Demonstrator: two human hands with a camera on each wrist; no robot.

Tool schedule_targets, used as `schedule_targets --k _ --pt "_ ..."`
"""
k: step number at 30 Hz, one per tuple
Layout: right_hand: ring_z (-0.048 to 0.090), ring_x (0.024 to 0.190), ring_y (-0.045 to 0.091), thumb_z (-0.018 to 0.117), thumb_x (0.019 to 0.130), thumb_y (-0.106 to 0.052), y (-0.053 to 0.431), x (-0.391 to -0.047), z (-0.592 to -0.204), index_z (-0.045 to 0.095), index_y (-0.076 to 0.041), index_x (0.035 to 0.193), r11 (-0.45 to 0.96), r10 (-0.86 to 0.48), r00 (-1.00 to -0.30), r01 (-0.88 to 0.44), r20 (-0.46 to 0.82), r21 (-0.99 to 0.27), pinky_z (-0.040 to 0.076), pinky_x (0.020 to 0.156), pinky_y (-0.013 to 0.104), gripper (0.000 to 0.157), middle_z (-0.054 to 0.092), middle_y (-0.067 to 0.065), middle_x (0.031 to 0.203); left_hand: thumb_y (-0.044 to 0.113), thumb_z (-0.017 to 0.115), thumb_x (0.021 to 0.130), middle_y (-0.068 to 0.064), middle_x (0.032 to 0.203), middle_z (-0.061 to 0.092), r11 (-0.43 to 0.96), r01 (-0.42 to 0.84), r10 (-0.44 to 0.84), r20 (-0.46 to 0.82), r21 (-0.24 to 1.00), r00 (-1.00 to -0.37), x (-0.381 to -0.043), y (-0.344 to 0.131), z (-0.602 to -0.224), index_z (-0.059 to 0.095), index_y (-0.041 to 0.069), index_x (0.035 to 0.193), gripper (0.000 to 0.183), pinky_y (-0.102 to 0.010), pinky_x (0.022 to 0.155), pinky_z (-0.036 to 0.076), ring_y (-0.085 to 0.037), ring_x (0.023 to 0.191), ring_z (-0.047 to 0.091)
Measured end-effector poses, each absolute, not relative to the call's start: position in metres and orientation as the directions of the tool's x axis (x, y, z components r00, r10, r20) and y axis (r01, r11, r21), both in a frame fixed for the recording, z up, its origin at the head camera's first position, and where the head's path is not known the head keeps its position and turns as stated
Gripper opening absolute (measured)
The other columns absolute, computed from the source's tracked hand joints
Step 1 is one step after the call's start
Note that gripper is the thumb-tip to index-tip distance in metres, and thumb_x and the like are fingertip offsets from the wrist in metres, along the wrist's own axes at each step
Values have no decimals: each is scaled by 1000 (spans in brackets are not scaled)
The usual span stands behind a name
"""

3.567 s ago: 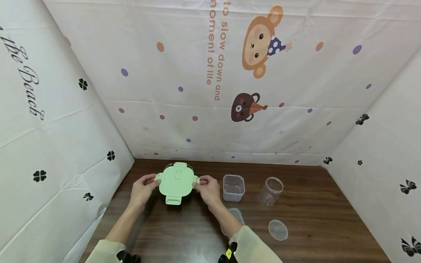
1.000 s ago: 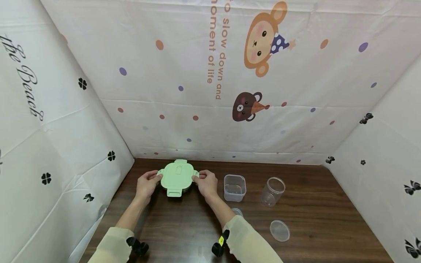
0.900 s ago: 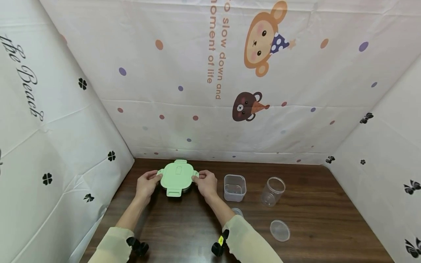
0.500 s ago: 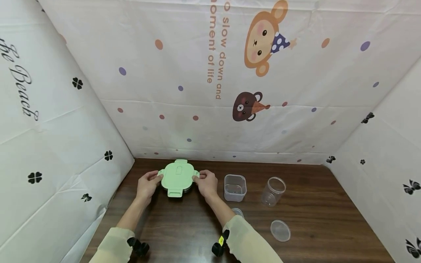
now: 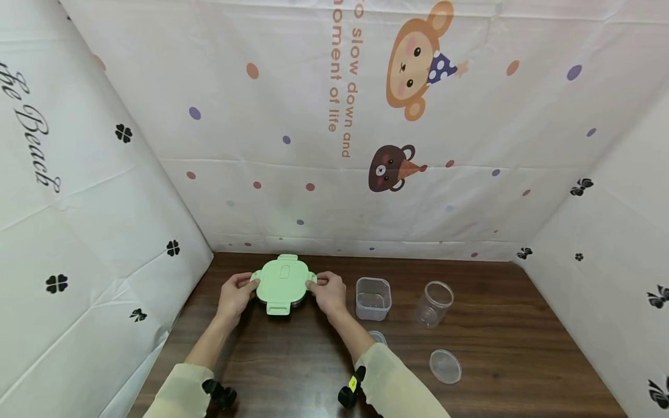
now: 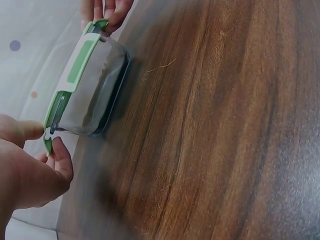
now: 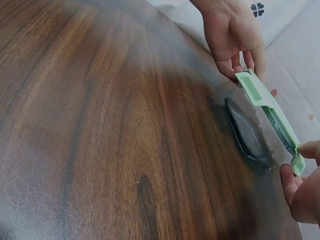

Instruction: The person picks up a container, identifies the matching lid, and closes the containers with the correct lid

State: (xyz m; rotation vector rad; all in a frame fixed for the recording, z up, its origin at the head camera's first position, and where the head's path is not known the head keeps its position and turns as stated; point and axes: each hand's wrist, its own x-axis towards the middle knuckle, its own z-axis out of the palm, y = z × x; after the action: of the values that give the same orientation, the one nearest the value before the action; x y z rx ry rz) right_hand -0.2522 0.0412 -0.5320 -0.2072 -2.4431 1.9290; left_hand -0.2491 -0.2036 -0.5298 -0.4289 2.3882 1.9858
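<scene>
A light green lid with clip flaps lies over a clear glass food container standing on the table. At the lid's left side, my left hand pinches a flap between thumb and fingers. The right hand pinches the opposite flap the same way. The front flap sticks out over the container's wall, held by neither hand. In the head view the lid hides most of the glass, leaving only a dark edge below it.
To the right stand a clear square plastic tub and a clear round jar, both uncovered. A round clear lid lies nearer. Another clear lid is partly hidden by my right forearm. Printed white cloth walls the brown table.
Since the earliest frame, both hands have moved the green lid slightly back, covering the container's rim that showed behind it. Over the last second, hands and lid hardly move.
</scene>
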Motion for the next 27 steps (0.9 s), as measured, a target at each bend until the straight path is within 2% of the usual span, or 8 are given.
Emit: schedule_targets --k 6,11,19,23,27 --pt "72 80 20 82 95 -17 41 -250 -532 72 2 120 224 98 -993 90 -69 -970 59 74 34 33 69 9 99 19 65 107 -22 136 57 173 -220 -196 -185 960 -963 -247 -205 -530 51 -4 148 49 -36 96 58 -31 119 62" --pt "74 86 30 81 95 -15 42 -247 -532 72 4 120 214 78 -995 83 -67 -973 59 73 35 33 69 11 100 20 65 107 -21 135 57 171 -228 -187 -196 958 -963 -243 -208 -529 52 -4 147 48 -36 98 57 -29 119 62" --pt "74 84 22 78 97 -19 45 -245 -532 73 2 123 222 38 -995 99 -93 -970 60 76 36 34 73 9 102 21 67 106 -19 130 59 165 -236 -166 -209 958 -964 -238 -211 -529 55 -5 146 49 -31 93 59 -26 113 64" --pt "75 88 26 78 98 -20 46 -243 -532 73 2 124 215 14 -995 101 -100 -971 61 77 36 35 75 7 100 23 65 107 -20 134 59 179 -247 -151 -221 952 -963 -237 -212 -530 56 -5 146 48 -29 92 59 -21 111 64" --pt "75 91 30 78 98 -21 46 -241 -532 73 3 125 219 4 -995 97 -98 -971 61 77 37 36 75 8 100 24 63 109 -23 140 57 197 -248 -131 -225 948 -965 -234 -213 -529 56 -5 146 48 -32 96 58 -26 117 63"
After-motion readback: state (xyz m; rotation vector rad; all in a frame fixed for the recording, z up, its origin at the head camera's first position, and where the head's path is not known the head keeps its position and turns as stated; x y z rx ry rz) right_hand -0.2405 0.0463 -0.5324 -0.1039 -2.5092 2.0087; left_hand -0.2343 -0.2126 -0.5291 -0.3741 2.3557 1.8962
